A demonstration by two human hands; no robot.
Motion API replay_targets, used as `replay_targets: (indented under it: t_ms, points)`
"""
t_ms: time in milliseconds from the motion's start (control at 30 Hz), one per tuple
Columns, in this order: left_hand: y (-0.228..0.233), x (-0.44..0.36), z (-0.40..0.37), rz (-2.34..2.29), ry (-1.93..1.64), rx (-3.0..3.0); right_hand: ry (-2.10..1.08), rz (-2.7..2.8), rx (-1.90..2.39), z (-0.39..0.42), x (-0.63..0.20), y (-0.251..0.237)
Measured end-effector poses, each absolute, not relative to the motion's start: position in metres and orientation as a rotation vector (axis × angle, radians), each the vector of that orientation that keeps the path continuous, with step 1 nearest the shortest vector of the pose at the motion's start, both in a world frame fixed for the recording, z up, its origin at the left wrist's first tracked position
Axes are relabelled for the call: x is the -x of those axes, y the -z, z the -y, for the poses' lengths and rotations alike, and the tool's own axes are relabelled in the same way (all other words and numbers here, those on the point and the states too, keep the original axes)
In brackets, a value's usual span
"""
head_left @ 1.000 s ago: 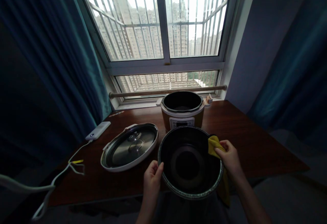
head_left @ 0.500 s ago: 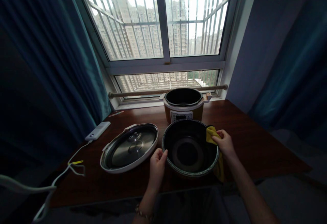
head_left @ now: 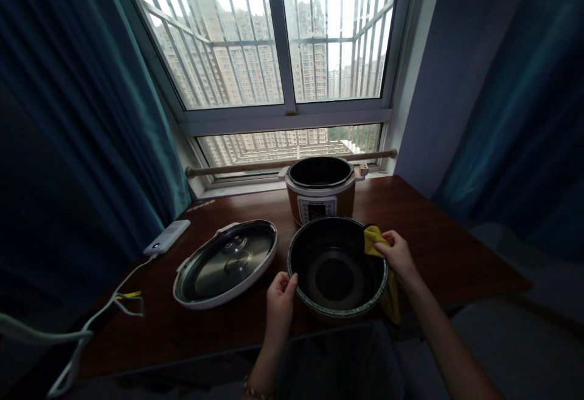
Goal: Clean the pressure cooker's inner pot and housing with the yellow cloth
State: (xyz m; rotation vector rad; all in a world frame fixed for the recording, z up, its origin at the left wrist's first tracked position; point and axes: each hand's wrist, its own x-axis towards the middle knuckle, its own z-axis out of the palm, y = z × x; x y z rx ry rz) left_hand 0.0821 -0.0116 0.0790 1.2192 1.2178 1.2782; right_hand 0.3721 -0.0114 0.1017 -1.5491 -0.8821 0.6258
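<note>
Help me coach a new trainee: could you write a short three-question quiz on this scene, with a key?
1. Where is the lid, as the wearer sees it?
A) On top of the cooker
B) On the table, left of the cooker
C) On the table, right of the cooker

2. True or false: the pot that the left hand pinches sits inside the cooker.

3. Fill in: the right hand holds a ____ cloth at the pot's rim.

Key: 1. B; 2. False; 3. yellow

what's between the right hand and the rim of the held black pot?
A yellow cloth, draped over the rim of the black pot under the right hand; shown in the head view.
</note>
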Motion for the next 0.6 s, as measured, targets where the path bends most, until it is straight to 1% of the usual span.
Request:
replay_targets:
  t_ms: [133, 333, 467, 533, 600]
  points:
    - [-0.079, -0.081, 0.011, -1.227, -1.273, -1.224, -0.626, 0.891, 1.547, 0.012, -0.371, -0.103]
    - [-0.081, -0.081, 0.014, -1.252, -1.274, -1.260, -0.743, 0.805, 1.447, 0.017, -0.380, -0.100]
    - [-0.082, -0.084, 0.015, -1.282, -1.321, -1.254, -0.564, 0.709, 1.417, 0.027, -0.389, -0.113]
    - [-0.082, -0.085, 0.015, -1.295, -1.345, -1.254, -0.478, 0.846, 1.415, 0.033, -0.388, -0.125]
    - [-0.082, -0.086, 0.015, -1.306, -1.364, -1.256, -0.454, 1.136, 1.417, 0.038, -0.382, -0.136]
